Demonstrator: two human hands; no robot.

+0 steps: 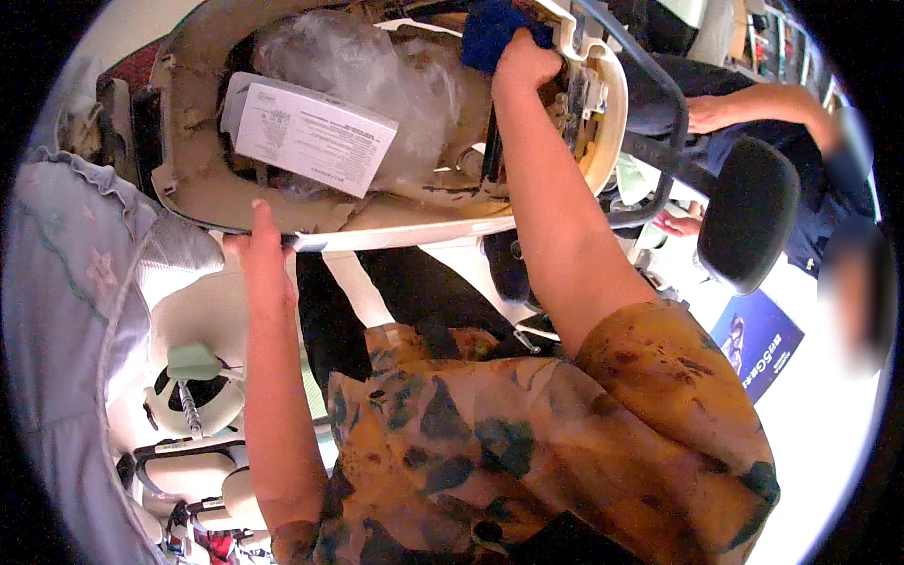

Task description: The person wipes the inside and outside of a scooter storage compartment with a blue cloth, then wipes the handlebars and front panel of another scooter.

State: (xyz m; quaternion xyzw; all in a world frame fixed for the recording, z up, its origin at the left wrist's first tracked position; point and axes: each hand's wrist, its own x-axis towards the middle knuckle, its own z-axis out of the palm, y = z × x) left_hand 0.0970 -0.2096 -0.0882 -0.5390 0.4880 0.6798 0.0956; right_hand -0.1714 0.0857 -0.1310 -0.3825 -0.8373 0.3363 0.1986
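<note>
A cream-coloured shell like a scooter's body (424, 234) stands before me with its dirty storage compartment uncovered. My left hand (266, 250) holds its near rim, thumb over the edge and the other fingers mostly hidden. At the far right end of the compartment, my right hand (524, 68) is closed on a dark blue cloth (490, 38), pressed against the inner edge. Inside the compartment lie a crumpled clear plastic bag (377, 80) and a white printed box (315, 137), tilted on top of the bag's near side.
A black mirror (750, 217) on a metal bar sticks out at the right. Beyond it another person's arm (753, 105) reaches in. A blue printed box (758, 344) stands lower right. Grey flowered fabric (75, 311) hangs at the left. Several parked scooters (193, 461) stand lower left.
</note>
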